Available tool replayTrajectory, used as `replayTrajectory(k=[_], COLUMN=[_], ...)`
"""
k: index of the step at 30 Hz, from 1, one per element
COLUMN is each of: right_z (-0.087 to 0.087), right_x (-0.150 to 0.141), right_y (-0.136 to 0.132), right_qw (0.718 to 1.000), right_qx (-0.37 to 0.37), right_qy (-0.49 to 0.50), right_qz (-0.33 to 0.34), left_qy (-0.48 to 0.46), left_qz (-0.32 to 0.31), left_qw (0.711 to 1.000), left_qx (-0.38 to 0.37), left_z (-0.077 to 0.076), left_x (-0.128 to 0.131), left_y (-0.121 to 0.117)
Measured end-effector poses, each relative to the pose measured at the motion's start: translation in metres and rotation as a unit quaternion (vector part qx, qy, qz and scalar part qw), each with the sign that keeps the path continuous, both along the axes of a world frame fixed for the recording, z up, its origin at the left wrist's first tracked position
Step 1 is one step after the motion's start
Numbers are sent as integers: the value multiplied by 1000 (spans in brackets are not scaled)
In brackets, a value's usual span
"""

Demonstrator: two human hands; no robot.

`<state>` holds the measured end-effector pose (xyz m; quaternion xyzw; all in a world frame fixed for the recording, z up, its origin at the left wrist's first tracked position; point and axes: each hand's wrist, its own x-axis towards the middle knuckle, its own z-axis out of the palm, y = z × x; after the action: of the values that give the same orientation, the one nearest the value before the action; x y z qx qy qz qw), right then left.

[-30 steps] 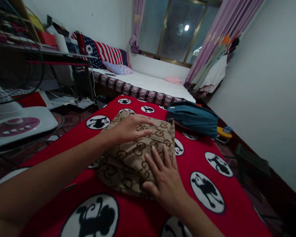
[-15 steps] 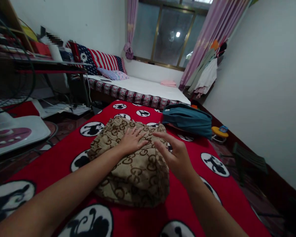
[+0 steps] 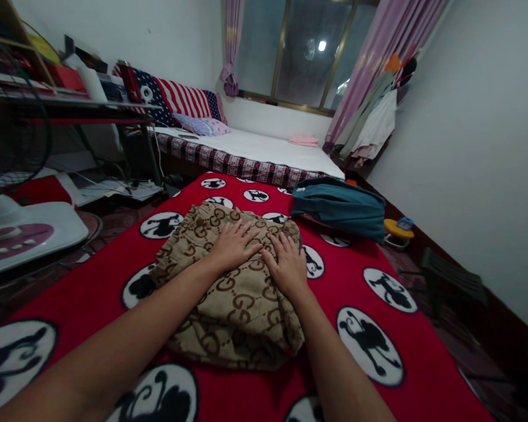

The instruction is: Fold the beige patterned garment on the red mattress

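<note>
A tan cloth with a brown ring pattern (image 3: 229, 305) lies folded on a red blanket with black-and-white round figures (image 3: 378, 293). My left hand (image 3: 234, 245) rests flat on the far part of the cloth, fingers spread. My right hand (image 3: 286, 265) lies flat beside it, palm down, near the cloth's right edge. Both hands press on the cloth and hold nothing.
A folded teal garment (image 3: 338, 206) lies on the blanket's far right. Beyond is a bed with a white sheet (image 3: 264, 149) and pillows. A white fan base (image 3: 22, 231) and shelving stand at left; a dark chair (image 3: 453, 284) and yellow stool (image 3: 396, 230) at right.
My right hand lifted off the near part of the cloth, hovered, then came down flat farther away beside my left hand. The left hand stayed on the cloth.
</note>
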<state>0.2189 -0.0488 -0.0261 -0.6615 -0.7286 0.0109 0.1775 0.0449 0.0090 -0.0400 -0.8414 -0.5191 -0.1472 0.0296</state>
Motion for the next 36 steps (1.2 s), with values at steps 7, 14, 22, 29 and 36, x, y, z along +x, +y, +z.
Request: replayTrajectory(k=[7,14,22,29,36], right_z=[-4,-4,-3,19,9], right_x=[0,1,3,-42,-82], right_y=[1,2,3,-48,-82], right_qw=[1000,1000,1000,995,990], right_qx=[15,16,11,-47,-44], right_qy=[12,20,3,-11,-27], right_qz=[6,6,4,87,128], left_qy=[2,6,9,9,7], left_qz=[-5,-3,-1,-3,-17], left_qw=[1000,1000,1000,1000,1000], left_qx=[-4,-6,-6,-17,-17], left_z=[1,2,2,0,0], left_x=[0,0,1,-2,-4], left_y=[1,0,0,3,4])
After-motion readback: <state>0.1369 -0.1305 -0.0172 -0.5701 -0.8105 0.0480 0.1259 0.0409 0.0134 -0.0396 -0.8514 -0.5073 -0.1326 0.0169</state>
